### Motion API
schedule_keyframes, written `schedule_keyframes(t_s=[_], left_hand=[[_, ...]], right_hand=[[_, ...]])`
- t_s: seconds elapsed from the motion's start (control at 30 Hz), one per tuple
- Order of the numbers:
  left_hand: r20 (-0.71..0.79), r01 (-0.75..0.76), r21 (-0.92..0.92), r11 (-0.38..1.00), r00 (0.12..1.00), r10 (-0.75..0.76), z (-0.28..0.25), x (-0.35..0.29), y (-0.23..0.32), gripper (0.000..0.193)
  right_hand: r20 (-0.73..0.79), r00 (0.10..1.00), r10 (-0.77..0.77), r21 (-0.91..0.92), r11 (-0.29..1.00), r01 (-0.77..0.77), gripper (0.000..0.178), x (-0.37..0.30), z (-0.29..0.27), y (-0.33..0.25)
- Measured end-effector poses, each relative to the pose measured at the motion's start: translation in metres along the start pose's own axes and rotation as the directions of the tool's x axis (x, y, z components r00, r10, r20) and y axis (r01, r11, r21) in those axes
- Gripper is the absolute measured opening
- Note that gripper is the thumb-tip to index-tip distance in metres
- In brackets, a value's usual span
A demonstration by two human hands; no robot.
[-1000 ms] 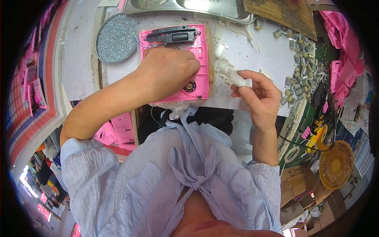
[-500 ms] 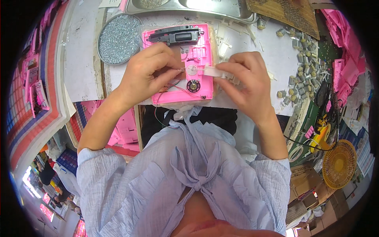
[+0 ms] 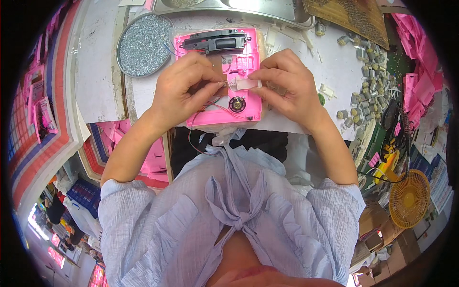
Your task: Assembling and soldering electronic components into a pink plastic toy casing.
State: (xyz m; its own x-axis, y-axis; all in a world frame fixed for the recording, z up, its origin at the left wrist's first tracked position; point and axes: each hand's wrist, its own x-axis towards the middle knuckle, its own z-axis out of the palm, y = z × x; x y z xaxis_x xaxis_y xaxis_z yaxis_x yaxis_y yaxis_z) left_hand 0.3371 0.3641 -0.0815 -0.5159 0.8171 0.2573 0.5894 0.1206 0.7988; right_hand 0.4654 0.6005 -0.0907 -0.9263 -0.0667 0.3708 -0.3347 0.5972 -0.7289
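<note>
A pink plastic housing (image 3: 201, 117) lies in front of me, with a black mechanism (image 3: 224, 44) across its far end and a round black-rimmed part (image 3: 236, 104) near its front. My right hand (image 3: 289, 86) pinches a whitish plastic piece (image 3: 247, 84) between thumb and fingers, over the middle of the housing. My left hand (image 3: 186, 86) has thumb and forefinger pressed together at the left end of that piece. What they grip there is too small to make out. Thin wires (image 3: 210, 106) run below my left hand within the housing.
Left of the housing stands a round tray of small screws (image 3: 145, 45). A metal tray (image 3: 234, 5) sits at the back, with a brown board (image 3: 351, 16) beside it. Several small motors (image 3: 366, 95) lie at the right. White plastic pieces (image 3: 327, 91) are scattered near my right hand.
My right hand has moved left with the whitish piece, bringing it over the housing and close to my left fingertips. The left hand has barely moved.
</note>
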Motion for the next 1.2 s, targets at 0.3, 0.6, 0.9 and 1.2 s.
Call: schedule_keyframes(t_s=[0.3,0.6,0.9,1.2], left_hand=[[0.032,-0.086,0.053,0.995,0.996,0.084,-0.002,0.002,-0.002,0.020],[-0.008,-0.070,0.053,0.996,0.997,0.070,-0.005,-0.028,0.005,0.039],[-0.042,-0.043,0.030,0.999,0.998,0.045,-0.002,-0.013,0.020,0.031],[0.592,0.398,-0.172,0.901,0.773,-0.229,0.019,0.071,0.074,0.018]], right_hand=[[0.095,0.993,0.073,-0.253,0.966,-0.047,0.040,0.003,0.006,-0.025],[-0.278,0.911,0.306,-0.613,0.673,-0.413,0.022,-0.045,-0.099,0.035],[-0.197,0.961,0.195,-0.764,0.584,-0.275,0.025,-0.016,-0.116,0.063],[-0.044,0.996,0.080,-0.217,0.972,-0.088,0.035,-0.025,-0.047,-0.059]])
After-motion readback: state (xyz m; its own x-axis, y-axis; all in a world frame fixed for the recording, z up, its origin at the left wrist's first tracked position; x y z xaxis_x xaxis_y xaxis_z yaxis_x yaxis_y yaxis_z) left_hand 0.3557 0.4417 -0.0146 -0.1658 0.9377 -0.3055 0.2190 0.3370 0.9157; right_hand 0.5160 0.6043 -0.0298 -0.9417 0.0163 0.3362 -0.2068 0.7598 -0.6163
